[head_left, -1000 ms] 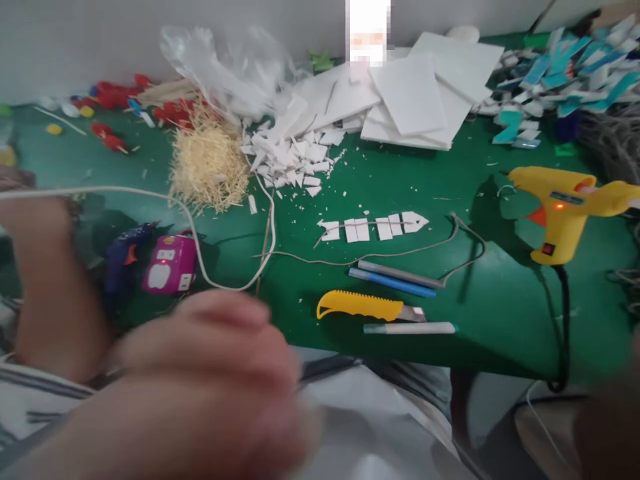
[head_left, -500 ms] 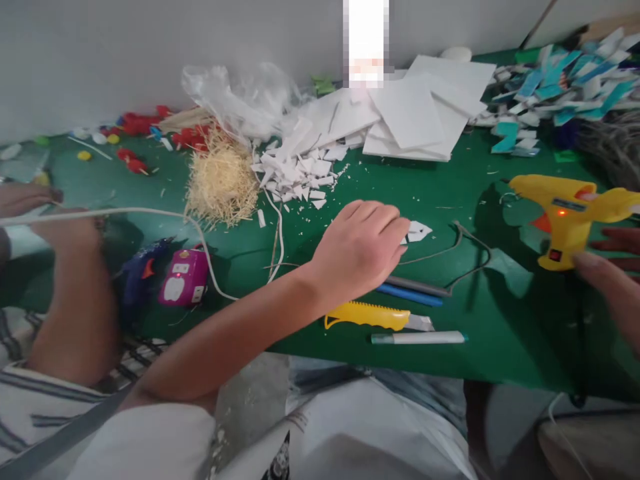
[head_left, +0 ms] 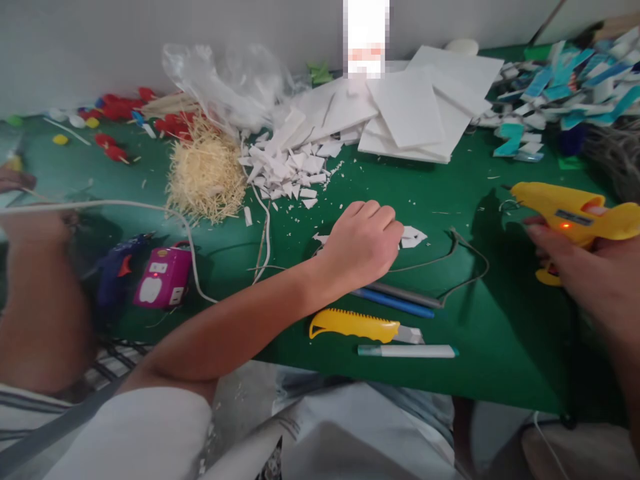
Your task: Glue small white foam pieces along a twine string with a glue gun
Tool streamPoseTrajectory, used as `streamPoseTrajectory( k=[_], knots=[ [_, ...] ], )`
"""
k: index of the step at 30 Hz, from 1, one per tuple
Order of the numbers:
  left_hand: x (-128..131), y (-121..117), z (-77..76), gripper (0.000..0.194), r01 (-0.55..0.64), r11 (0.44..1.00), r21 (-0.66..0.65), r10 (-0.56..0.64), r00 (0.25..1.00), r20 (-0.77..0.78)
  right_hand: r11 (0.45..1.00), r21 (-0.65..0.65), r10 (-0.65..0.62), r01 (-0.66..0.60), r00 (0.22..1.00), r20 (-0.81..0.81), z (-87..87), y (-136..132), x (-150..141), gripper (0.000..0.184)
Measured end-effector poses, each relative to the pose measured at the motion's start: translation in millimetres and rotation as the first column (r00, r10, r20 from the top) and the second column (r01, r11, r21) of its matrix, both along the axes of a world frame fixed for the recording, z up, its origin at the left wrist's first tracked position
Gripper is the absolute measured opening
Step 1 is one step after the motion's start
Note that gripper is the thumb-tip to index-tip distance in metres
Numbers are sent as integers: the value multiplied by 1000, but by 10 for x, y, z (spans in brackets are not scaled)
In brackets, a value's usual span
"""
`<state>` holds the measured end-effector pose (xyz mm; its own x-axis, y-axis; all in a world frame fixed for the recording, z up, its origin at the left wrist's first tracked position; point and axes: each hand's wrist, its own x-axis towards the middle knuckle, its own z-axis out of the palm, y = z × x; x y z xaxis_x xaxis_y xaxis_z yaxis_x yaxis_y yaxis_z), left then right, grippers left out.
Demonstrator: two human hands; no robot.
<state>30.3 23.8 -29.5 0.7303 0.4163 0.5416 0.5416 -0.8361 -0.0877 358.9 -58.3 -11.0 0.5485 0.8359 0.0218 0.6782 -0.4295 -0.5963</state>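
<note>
My left hand (head_left: 361, 241) is closed, its fingers curled down over a small white foam cutout (head_left: 414, 237) on the green table. The cutout's pointed end sticks out to the right, and white bits show left of the hand; my fingertips are hidden. At the right, my right hand (head_left: 575, 260) wraps round the handle of a yellow hot glue gun (head_left: 575, 207), whose orange light is lit and nozzle points left. A thin grey cord (head_left: 470, 287) loops beside my left hand. Nearer me lie grey and blue rods (head_left: 395, 300), a yellow utility knife (head_left: 355, 325) and a white marker (head_left: 407, 351).
White foam sheets (head_left: 405, 107), foam scraps (head_left: 287, 167) and a straw-like nest (head_left: 206, 177) stand at the back. To the left are a magenta power socket (head_left: 165, 277), a blue glue gun (head_left: 117, 263), a white cable (head_left: 100, 205) and another person's arm (head_left: 43, 293).
My right hand has closed round the yellow glue gun's handle, where before it was beside it with fingers apart. My left hand stays over the foam cutout. The view has shifted slightly.
</note>
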Motion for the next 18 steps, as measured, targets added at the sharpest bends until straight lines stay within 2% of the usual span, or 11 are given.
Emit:
streamPoseTrajectory(
  k=[1,3,7,11,15,18],
  knots=[
    [4,14,-5,21,5,1000,15,-5,1000,13,996,-32,-81,81,996,-23,29,0,-66,31],
    [5,38,-14,22,14,1000,26,-15,1000,23,979,13,-205,206,978,-22,95,-15,-218,29],
    [-23,74,-36,23,33,999,4,-33,999,17,984,115,-111,136,974,-198,211,-86,-501,25],
    [-48,85,-44,26,64,998,-12,-64,998,14,969,197,-73,152,931,-358,266,-143,-643,23],
    [-38,70,-51,27,97,995,-9,-97,995,10,972,236,99,7,895,-435,272,-212,-696,38],
    [-23,63,-74,26,103,995,9,-103,995,3,976,211,154,-61,876,-458,258,-267,-730,49]
  ],
)
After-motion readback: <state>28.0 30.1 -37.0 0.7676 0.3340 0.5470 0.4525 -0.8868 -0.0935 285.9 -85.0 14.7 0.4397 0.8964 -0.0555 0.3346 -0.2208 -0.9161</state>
